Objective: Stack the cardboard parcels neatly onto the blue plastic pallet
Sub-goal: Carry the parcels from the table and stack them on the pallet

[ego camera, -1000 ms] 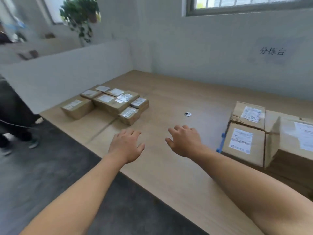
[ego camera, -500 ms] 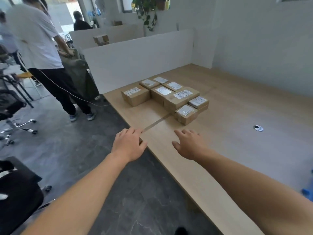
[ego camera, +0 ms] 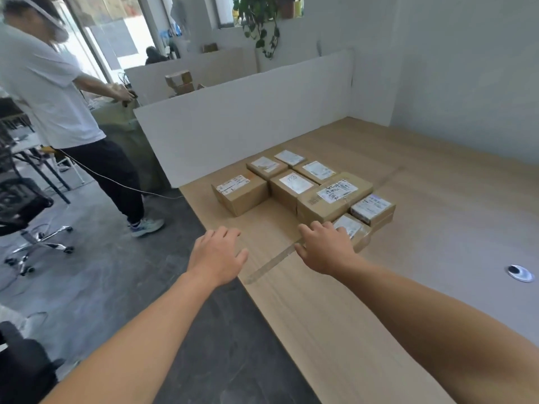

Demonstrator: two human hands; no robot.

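Note:
Several labelled cardboard parcels lie in a cluster on the wooden table (ego camera: 437,228). The biggest parcel (ego camera: 332,199) sits in the middle, a separate box (ego camera: 242,193) stands to its left, and a small parcel (ego camera: 354,231) lies nearest me. My right hand (ego camera: 323,249) hovers with relaxed fingers just in front of that small parcel, partly covering it. My left hand (ego camera: 215,255) hangs open over the table's front-left edge, holding nothing. The blue pallet is out of view.
A white partition (ego camera: 242,123) borders the table on the left. A person in a white shirt (ego camera: 55,91) stands on the grey floor beyond it, near an office chair (ego camera: 26,211). A round cable port (ego camera: 520,272) sits in the table at right.
My view has swung left, away from the pallet's boxes and toward the loose parcels. Both hands have moved closer to the cluster; the right hand now reaches the nearest small parcel.

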